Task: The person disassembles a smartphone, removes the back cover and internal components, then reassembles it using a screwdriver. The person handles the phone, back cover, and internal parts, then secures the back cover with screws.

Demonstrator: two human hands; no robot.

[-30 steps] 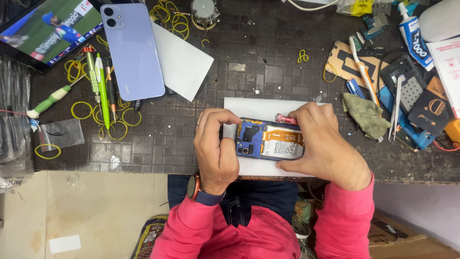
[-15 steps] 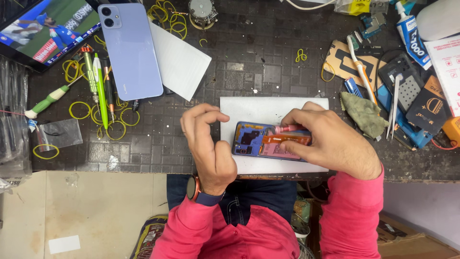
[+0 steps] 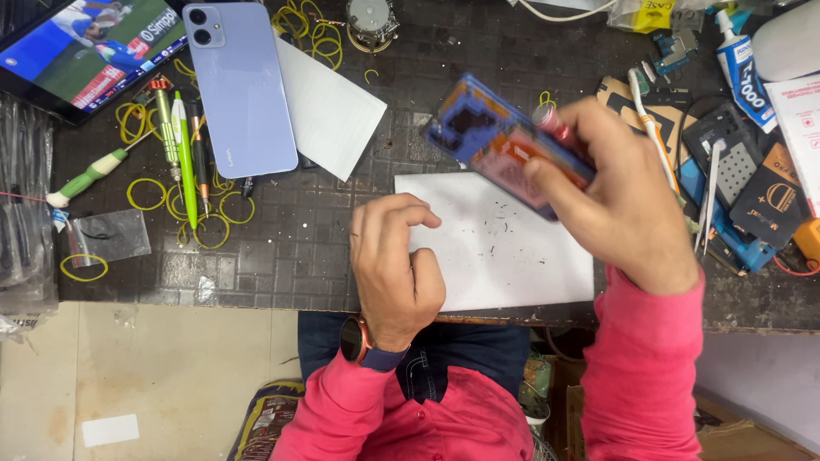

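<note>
Phone (image 3: 504,141), opened and backless with blue and orange innards showing, is hanging in the upper middle of the frame above the desk, blurred. Its long axis is running from upper left to lower right, the camera end pointing upper left. The right hand (image 3: 619,205) is gripping its lower right end, with a small red-tipped tool (image 3: 551,119) tucked among the fingers. The left hand (image 3: 393,269) is holding nothing, fingers loosely curled, resting at the left edge of a white sheet (image 3: 504,256) lying at the centre.

The desk (image 3: 290,248) is showing a dark, scuffed tiled top; a pale floor is lying below it at lower left. A lilac phone (image 3: 239,85) is lying face down at upper left, partly over a second white card (image 3: 337,111). Left of it, screwdrivers (image 3: 179,137) and yellow rubber bands (image 3: 222,213) are scattering about, and a tablet (image 3: 85,51) is playing video in the corner. Tools, boxes and a glue tube (image 3: 743,64) are crowding the right edge. Nothing is standing between the hands.
</note>
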